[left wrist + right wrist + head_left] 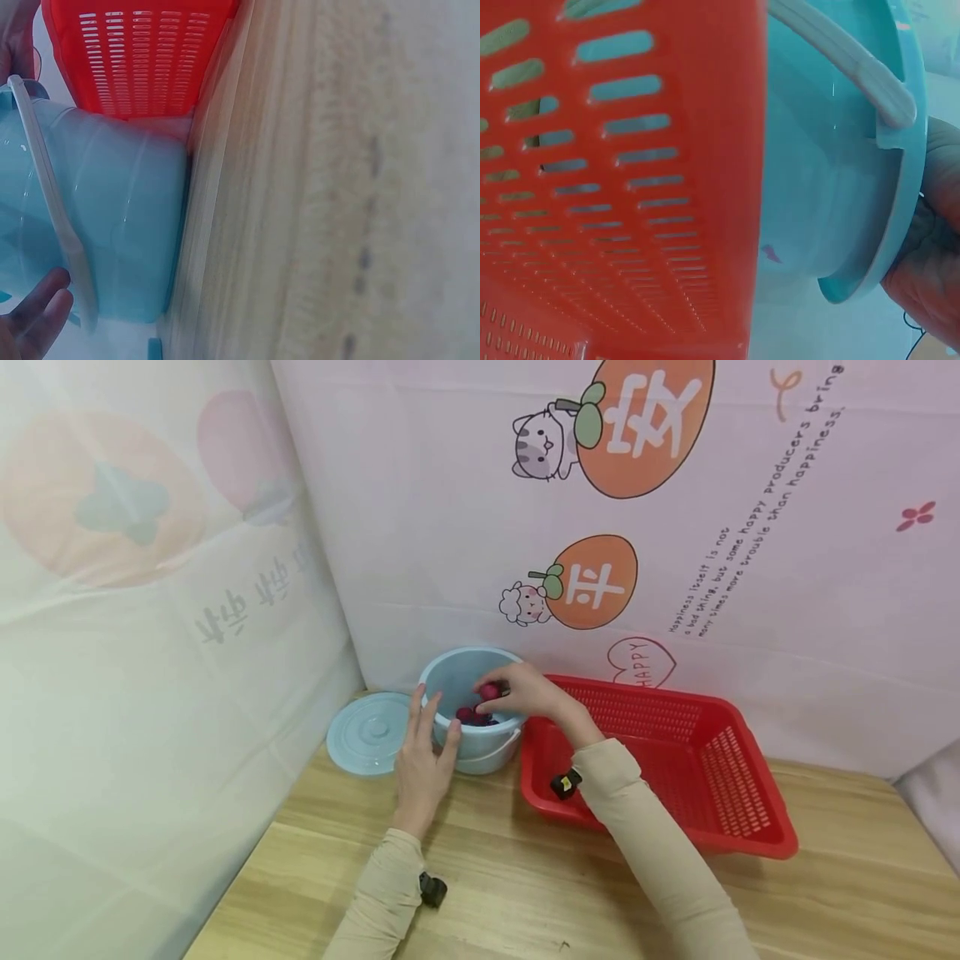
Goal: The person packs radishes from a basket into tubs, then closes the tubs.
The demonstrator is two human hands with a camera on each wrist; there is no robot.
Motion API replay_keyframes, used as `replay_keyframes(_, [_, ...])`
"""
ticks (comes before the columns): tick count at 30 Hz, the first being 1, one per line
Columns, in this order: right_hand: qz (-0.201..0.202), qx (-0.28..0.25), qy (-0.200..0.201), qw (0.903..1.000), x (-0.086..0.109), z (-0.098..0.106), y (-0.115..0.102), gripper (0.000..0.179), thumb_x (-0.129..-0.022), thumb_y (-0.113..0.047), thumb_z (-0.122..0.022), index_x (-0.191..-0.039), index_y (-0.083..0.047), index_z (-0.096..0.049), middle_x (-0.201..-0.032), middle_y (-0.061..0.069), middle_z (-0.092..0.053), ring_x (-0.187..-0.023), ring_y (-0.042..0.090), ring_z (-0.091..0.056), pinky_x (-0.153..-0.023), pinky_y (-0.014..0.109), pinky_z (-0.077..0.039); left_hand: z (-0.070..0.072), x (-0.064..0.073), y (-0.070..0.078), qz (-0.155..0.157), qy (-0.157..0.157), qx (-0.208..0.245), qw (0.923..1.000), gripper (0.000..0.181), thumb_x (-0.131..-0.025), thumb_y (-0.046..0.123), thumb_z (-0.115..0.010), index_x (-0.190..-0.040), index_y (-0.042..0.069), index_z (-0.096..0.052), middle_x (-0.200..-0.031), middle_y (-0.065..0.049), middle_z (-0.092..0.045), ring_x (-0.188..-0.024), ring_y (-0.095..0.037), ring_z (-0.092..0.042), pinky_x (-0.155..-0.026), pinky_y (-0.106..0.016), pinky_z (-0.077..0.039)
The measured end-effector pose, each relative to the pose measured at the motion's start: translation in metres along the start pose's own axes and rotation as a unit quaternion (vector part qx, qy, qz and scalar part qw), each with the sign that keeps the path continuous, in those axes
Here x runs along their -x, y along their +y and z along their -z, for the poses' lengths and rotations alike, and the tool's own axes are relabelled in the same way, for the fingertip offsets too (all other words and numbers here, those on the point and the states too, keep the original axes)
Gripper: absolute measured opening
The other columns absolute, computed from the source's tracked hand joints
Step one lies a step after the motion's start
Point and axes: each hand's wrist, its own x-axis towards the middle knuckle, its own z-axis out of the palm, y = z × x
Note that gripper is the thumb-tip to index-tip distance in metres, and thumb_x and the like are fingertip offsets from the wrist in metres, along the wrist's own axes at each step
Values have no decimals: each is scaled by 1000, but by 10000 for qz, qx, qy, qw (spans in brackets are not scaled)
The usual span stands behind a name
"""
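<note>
A light blue bucket [480, 743] stands upright at the back of the table, with several dark red round fruits [467, 716] inside it. My right hand [525, 689] reaches over the rim from the right and pinches one dark red round fruit [490, 692] at the bucket's mouth. Spread around the bucket's near left side, my left hand [423, 768] touches its wall and rim with fairly straight fingers. In the left wrist view, fingertips [52, 300] lie beside the bucket's pale handle [60, 217]. The right wrist view shows part of the right hand [934, 247] at the rim; its fruit is hidden there.
Right of the bucket sits a red perforated plastic basket [776, 814], close against it. A light blue round lid [367, 739] lies on the table to the left. Printed cloth [450, 527] hangs behind and along the left side. The wooden table [510, 885] extends toward me.
</note>
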Motion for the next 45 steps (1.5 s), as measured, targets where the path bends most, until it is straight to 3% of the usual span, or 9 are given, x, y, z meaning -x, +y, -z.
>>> replay_keyframes(6, [-115, -433, 11, 9990, 10, 1, 4, 37, -92, -21, -85, -126, -7, -77, -127, 16, -74, -118, 33, -71, -101, 52, -55, -4, 3, 6, -22, -58, 25, 10000, 58, -108, 52, -52, -160, 26, -48, -172, 7, -30, -65, -13, -62, -52, -29, -46])
replay_keyframes(13, [-97, -417, 46, 9991, 22, 3, 6, 34, -92, -18, -85, -124, -8, -78, -125, 16, -75, -115, 29, -72, -99, 47, -56, -8, 6, 13, -101, -104, 54, 9999, 58, -108, 50, -53, -159, 23, -49, -172, 7, -30, -64, -11, -61, -48, -27, -42])
replay_keyframes(21, [-96, -626, 219, 9977, 31, 7, 9, 25, -95, -23, -82, -119, -15, -81, -117, 3, -79, -111, 20, -72, -100, 44, -56, -10, 10, 20, -70, -203, 68, 9997, 59, -109, 52, -50, -161, 25, -47, -173, 9, -27, -58, -13, -54, -47, -27, -40])
replay_keyframes(27, [204, -1385, -146, 9901, 39, 10, -3, 25, -99, -26, -76, -123, -18, -79, -116, -6, -77, -111, 21, -71, -98, 40, -56, -9, 9, 21, -124, -131, 45, 9998, 59, -109, 52, -50, -161, 26, -46, -173, 6, -29, -56, -16, -50, -46, -29, -39])
replay_keyframes(33, [653, -2221, 218, 9726, 84, 31, -55, 25, -102, -19, -71, -127, -20, -76, -120, 0, -75, -113, 26, -70, -98, 50, -56, -8, 0, 24, -128, -144, 55, 9998, 59, -110, 52, -48, -162, 25, -43, -174, 7, -26, -55, -20, -50, -46, -32, -40])
replay_keyframes(37, [1411, -2591, 514, 9541, 128, 38, -87, 27, -101, -5, -68, -125, -15, -76, -118, 7, -76, -110, 32, -70, -96, 51, -57, -5, -4, 22, -100, -44, 136, 9998, 59, -110, 50, -48, -162, 22, -44, -174, 5, -27, -59, -24, -55, -45, -34, -39])
replay_keyframes(40, [2002, -2601, 578, 9429, 154, 33, -100, 30, -97, 3, -66, -123, -10, -76, -116, 10, -76, -106, 34, -71, -94, 43, -58, -4, -1, 17, 14, -26, 158, 9999, 60, -109, 51, -48, -162, 23, -44, -174, 5, -27, -70, -27, -61, -46, -34, -40])
replay_keyframes(43, [2316, -2447, 482, 9403, 165, 23, -105, 32, -95, 6, -68, -122, -8, -75, -115, 9, -76, -104, 28, -72, -91, 42, -59, -4, 2, 13, 187, -64, 105, 9997, 60, -109, 53, -47, -162, 26, -43, -174, 8, -25, -73, -27, -63, -49, -36, -41])
replay_keyframes(45, [2244, -2271, 457, 9466, 165, 15, -105, 32, -94, 4, -70, -122, -11, -76, -114, 6, -77, -102, 23, -73, -89, 40, -60, -3, 2, 11, 225, -57, 92, 9997, 61, -109, 53, -47, -163, 25, -43, -174, 9, -24, -69, -27, -60, -49, -38, -42])
